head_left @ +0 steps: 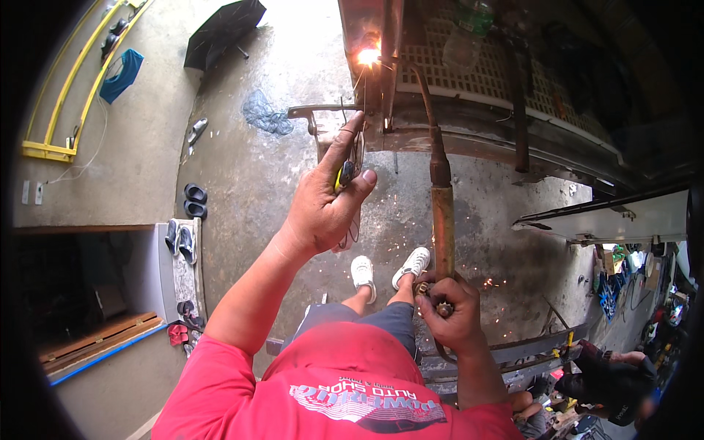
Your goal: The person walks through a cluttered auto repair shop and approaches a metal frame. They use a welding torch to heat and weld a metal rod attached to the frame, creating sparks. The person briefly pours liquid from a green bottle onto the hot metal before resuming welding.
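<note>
My right hand [456, 312] is wrapped round the handle of a gas torch [443, 227], at its brass valves. The torch's thin curved neck reaches up to a bright glow [369, 56] on a rusty metal post [372, 92], where sparks fly. My left hand [326, 194] is raised below the glow, index finger stretched along a thin wire [358, 152] that runs toward the hot spot. Loops of this wire hang beneath the palm. Beside the thumb shows a small yellow and black object [343, 176]; whether I grip it, I cannot tell.
A dark metal body with a perforated panel [433, 62] stands at upper right. A white panel [609, 220] juts in at right. Yellow frame [51, 152], black umbrella [224, 33], blue plastic sheet [265, 114] and sandals [195, 199] lie left. Another person [612, 385] is at lower right.
</note>
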Available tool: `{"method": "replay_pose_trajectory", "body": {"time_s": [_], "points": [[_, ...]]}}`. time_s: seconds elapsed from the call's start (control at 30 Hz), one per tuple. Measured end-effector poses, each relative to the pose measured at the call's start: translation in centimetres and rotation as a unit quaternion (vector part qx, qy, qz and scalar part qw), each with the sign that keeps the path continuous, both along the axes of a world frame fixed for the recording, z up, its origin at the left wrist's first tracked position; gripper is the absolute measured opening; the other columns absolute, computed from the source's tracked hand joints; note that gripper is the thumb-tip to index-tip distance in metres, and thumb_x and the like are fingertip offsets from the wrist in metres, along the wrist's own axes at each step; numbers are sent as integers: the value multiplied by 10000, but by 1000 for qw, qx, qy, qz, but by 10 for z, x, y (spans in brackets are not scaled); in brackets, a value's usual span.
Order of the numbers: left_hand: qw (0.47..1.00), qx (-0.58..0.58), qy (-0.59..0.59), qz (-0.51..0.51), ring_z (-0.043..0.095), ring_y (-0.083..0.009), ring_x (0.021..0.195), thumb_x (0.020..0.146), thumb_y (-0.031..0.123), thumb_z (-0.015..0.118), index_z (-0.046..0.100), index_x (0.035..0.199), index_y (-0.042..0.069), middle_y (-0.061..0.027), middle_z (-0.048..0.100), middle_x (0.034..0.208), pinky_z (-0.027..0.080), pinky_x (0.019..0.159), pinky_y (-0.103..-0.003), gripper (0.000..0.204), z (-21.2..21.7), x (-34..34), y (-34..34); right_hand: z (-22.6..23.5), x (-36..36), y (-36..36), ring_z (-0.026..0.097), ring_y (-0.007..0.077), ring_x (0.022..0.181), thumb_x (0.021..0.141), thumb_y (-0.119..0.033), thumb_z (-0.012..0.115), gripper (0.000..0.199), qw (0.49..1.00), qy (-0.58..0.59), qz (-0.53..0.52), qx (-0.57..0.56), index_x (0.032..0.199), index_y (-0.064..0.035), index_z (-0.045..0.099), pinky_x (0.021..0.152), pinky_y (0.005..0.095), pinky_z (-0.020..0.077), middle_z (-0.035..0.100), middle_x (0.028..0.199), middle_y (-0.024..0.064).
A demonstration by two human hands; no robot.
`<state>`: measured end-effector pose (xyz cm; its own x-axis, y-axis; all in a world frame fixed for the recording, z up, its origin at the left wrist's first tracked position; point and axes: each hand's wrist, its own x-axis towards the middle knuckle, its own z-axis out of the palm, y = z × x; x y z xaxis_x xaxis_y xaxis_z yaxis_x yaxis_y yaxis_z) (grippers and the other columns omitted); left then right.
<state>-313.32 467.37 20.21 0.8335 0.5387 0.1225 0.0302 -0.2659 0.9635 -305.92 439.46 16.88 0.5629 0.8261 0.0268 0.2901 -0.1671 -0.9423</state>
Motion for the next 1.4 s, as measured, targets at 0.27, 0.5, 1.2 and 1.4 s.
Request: {"method": "replay_pose_trajectory", "body": {"time_s": [0.27, 0.5, 1.2, 1.4], "points": [[1000, -26, 2, 5, 530, -131, 1222, 989, 149, 604, 295, 1638, 76, -128, 550, 1478, 428, 1070, -312, 722, -2, 3, 0, -4, 4, 4, 725, 216, 804, 806, 13, 784, 194, 1000, 0, -7, -2, 872, -44, 611, 693, 336, 574, 723, 1018, 129], [1000, -16, 18, 9, 542, -113, 1163, 986, 135, 593, 288, 1643, 85, -113, 567, 1447, 446, 1041, -299, 726, 8, 3, -4, -6, 3, 5, 721, 229, 830, 804, 15, 782, 200, 1000, -2, 0, 10, 877, -43, 606, 704, 347, 573, 721, 1014, 122], [999, 44, -7, 3, 467, -194, 1403, 994, 165, 578, 293, 1639, 86, -153, 453, 1591, 353, 1170, -362, 710, -7, 6, 5, -5, 5, 8, 720, 200, 779, 815, 18, 778, 202, 1000, -7, -1, 13, 882, -45, 598, 680, 329, 566, 713, 1012, 128], [999, 24, 24, 11, 469, -194, 1399, 994, 158, 576, 287, 1642, 90, -156, 458, 1586, 357, 1167, -360, 712, -1, 7, 1, -8, 5, 7, 718, 199, 776, 818, 13, 778, 199, 1000, -7, 3, 24, 885, -43, 599, 680, 331, 564, 720, 1005, 124]]}}
